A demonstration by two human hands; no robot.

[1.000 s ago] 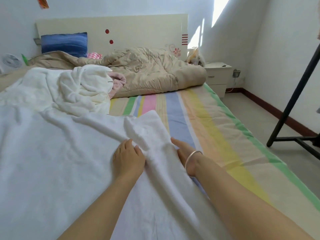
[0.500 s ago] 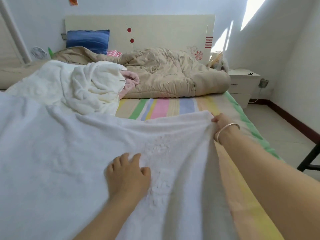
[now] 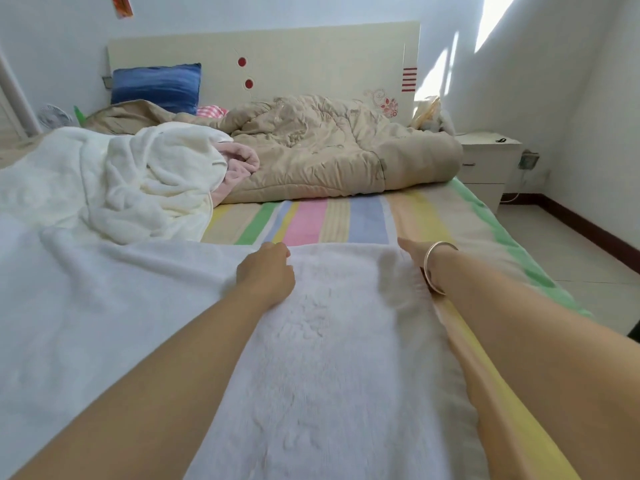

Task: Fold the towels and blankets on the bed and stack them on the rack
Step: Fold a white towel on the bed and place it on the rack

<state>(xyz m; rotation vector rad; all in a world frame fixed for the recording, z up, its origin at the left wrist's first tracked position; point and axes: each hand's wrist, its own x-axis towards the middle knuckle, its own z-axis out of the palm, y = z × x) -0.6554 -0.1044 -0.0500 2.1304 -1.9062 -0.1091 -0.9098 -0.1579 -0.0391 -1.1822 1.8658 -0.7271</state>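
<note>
The white towel (image 3: 329,358) lies spread from centre to 6 o'clock on the bed (image 3: 346,220), the left hand (image 3: 266,271) curled pinching its far hem, the right hand (image 3: 414,252) at the 3 o'clock corner, grip unclear, so that hem wants pulling taut and square before folding.

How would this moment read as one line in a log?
white towel: flat on bed | left hand: holds far edge | right hand: at far right corner, fingers hidden
</note>
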